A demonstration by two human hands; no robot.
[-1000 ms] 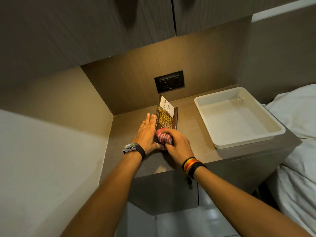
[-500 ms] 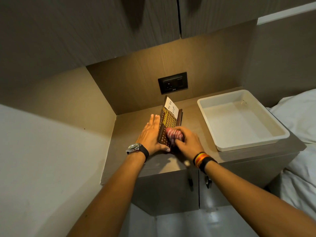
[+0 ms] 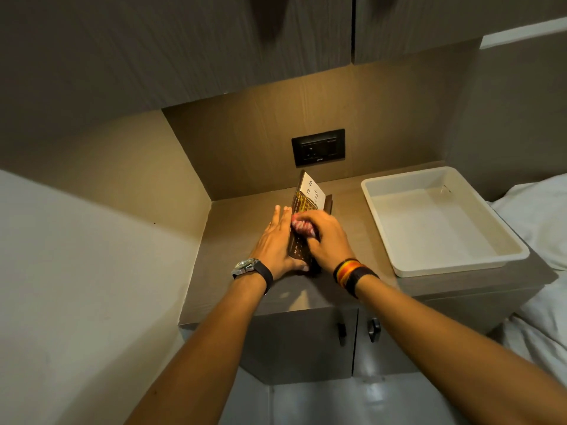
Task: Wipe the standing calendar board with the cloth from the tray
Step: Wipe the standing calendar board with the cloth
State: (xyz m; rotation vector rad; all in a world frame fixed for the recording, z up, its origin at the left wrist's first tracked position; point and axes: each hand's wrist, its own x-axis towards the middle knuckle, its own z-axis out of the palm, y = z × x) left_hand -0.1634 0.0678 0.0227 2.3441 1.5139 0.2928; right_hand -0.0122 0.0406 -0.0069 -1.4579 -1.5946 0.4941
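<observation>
**Hands on calendar board, cloth pressed to its face**

Right hand (image 3: 328, 240), fingers curled closed around a bunched pink-and-white striped cloth (image 3: 303, 226), presses that cloth against the front face of the board. Left hand (image 3: 277, 240) lies open and flat, fingers straight and together, along the board's left edge, with the thumb at its lower corner; it braces rather than grips.

Largest to smallest:
- Grey-brown wood-grain cabinet top (image 3: 233, 240) carries everything; two doors with dark handles sit below it.
- White bedding (image 3: 540, 228) lies at the right edge of view.
- White rectangular plastic tray (image 3: 380, 216) sits on the right part of the top, well apart from the board, with no cloth in it.
- Dark brown standing calendar board (image 3: 302, 204) with yellow date grid stands tilted near the centre of the top, a white note reading "To Do List" at its upper end.
- Black wall socket plate (image 3: 318, 147) is on the back panel, above the board.
- Metal wristwatch with a black strap (image 3: 250, 268) on the left wrist; striped wristbands (image 3: 352, 273) on the right.
</observation>
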